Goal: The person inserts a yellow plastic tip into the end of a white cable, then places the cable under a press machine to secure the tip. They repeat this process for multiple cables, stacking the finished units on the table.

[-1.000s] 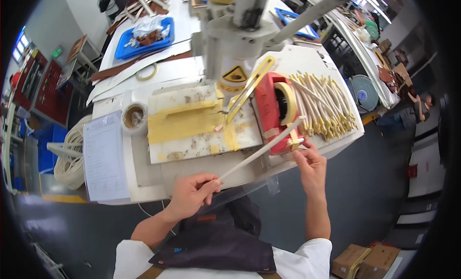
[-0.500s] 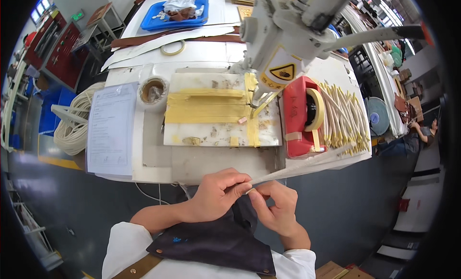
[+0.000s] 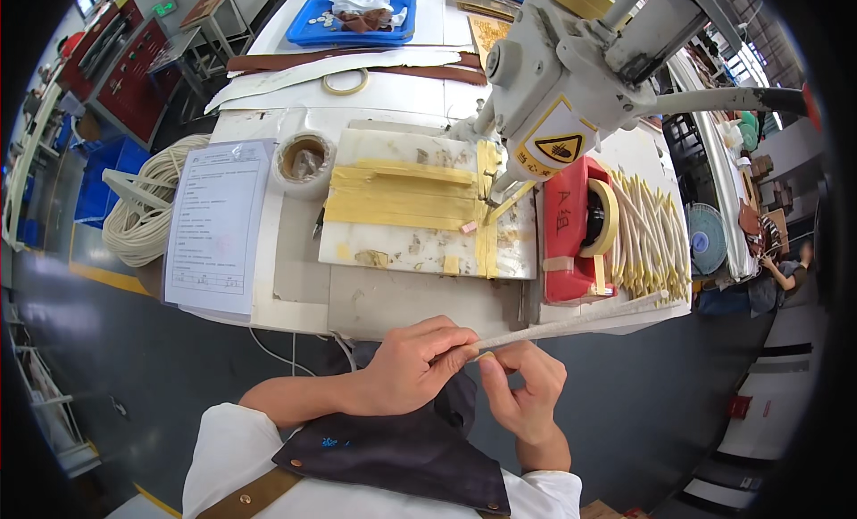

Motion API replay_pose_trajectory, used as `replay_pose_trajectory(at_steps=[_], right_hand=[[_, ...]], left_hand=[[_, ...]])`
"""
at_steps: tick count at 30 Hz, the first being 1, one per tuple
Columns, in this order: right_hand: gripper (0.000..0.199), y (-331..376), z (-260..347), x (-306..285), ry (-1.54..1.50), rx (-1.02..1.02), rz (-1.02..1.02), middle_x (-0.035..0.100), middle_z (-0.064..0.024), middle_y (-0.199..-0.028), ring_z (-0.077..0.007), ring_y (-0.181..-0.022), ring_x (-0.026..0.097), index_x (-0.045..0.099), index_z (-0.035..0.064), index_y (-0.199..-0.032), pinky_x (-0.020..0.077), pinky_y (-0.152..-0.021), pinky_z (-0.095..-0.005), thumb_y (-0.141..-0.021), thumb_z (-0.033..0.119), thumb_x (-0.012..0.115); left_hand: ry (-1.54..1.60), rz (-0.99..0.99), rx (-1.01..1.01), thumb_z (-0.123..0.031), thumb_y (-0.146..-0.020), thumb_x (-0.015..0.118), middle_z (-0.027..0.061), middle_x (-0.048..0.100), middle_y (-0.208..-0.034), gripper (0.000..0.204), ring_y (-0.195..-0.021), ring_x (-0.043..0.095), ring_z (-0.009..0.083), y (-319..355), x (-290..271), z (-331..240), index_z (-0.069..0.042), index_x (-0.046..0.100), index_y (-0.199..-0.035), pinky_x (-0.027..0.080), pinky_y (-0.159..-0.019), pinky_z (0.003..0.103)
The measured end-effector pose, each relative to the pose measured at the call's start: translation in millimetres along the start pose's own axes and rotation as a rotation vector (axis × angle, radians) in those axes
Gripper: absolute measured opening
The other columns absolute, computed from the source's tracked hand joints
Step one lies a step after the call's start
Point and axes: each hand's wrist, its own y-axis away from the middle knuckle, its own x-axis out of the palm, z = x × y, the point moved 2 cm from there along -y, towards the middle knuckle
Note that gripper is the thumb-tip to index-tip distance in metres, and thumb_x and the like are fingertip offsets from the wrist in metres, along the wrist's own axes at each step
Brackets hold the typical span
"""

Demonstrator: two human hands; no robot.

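Just in front of the table's near edge, my left hand (image 3: 427,363) is closed around one end of a white cord (image 3: 580,323). The cord runs off to the right, its far end near the cord bundle. Close beside it, my right hand (image 3: 524,387) has thumb and forefinger pinched together. A small yellowish bit, like tape, shows at those fingertips by the cord's end, partly hidden by the fingers. A red tape dispenser (image 3: 564,224) with a roll of cream masking tape (image 3: 603,217) stands beyond, next to several white cords with yellow-wrapped ends (image 3: 644,229).
A grey press machine (image 3: 562,82) with a yellow warning label overhangs a white board (image 3: 402,251) with yellow tape strips. Left of it are a clear tape roll (image 3: 304,160), a paper sheet (image 3: 219,224) and coiled cord (image 3: 143,211). A blue tray (image 3: 344,35) sits at the back.
The scene has shifted slightly right in the view. The cord, blurred before, now shows sharply. My right hand has moved a little to the right; both hands keep their closed grips.
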Motion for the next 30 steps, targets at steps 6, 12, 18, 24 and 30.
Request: replay_pose_trajectory(at_steps=[6,12,18,24,30], right_hand=[[0.016,1.4,0.0,1.5,0.018,0.03,-0.012,0.068,-0.0086,-0.07,-0.0179,-0.056,0.06,0.064,0.0,-0.077,0.0455,-0.053,-0.0288,-0.083,0.003,0.078],[0.016,3.2,-1.4,-0.1,0.065,0.019,-0.002,0.067,-0.0081,-0.069,-0.0181,-0.055,0.059,0.065,0.0,-0.077,0.0452,-0.052,-0.0288,-0.084,0.003,0.079],[0.019,1.8,0.5,-1.5,0.091,-0.004,-0.025,0.066,-0.0073,-0.068,-0.0195,-0.053,0.059,0.064,0.002,-0.076,0.0444,-0.05,-0.0301,-0.083,0.005,0.081],[0.019,2.5,1.0,-2.5,0.147,-0.089,-0.058,0.067,-0.006,-0.069,-0.0231,-0.055,0.061,0.065,0.0059,-0.076,0.0449,-0.051,-0.0323,-0.077,0.008,0.084],[0.016,-0.5,10.2,-12.7,0.211,-0.176,0.003,0.07,-0.0072,-0.074,-0.0268,-0.064,0.066,0.067,0.0058,-0.077,0.0488,-0.059,-0.0349,-0.072,0.01,0.083]], left_hand=[[-0.01,-0.009,0.014,-0.01,-0.1,0.066,0.011,0.068,-0.091,0.016,-0.07,0.066,0.0233,1.4,0.9,-0.9,0.001,0.07,-0.111,0.053,-0.062,0.033],[-0.046,-0.021,0.026,-0.009,-0.1,0.067,0.0114,0.068,-0.091,0.015,-0.07,0.067,0.0249,1.9,2.3,-3.3,0.001,0.071,-0.11,0.054,-0.061,0.034],[-0.079,-0.054,0.093,-0.008,-0.099,0.068,0.0115,0.067,-0.089,0.015,-0.067,0.066,0.0242,3.5,3.1,-5.1,0.001,0.07,-0.109,0.053,-0.059,0.034],[0.02,-0.014,0.084,-0.01,-0.099,0.068,0.0085,0.065,-0.086,0.014,-0.063,0.06,0.0136,3.6,-3.9,-16.1,0.001,0.071,-0.106,0.047,-0.055,0.027],[0.248,0.046,-0.083,-0.014,-0.102,0.066,0.0046,0.063,-0.073,0.016,-0.062,0.053,0.0053,1.9,-1.8,-6.7,0.0,0.072,-0.098,0.04,-0.053,0.025]])
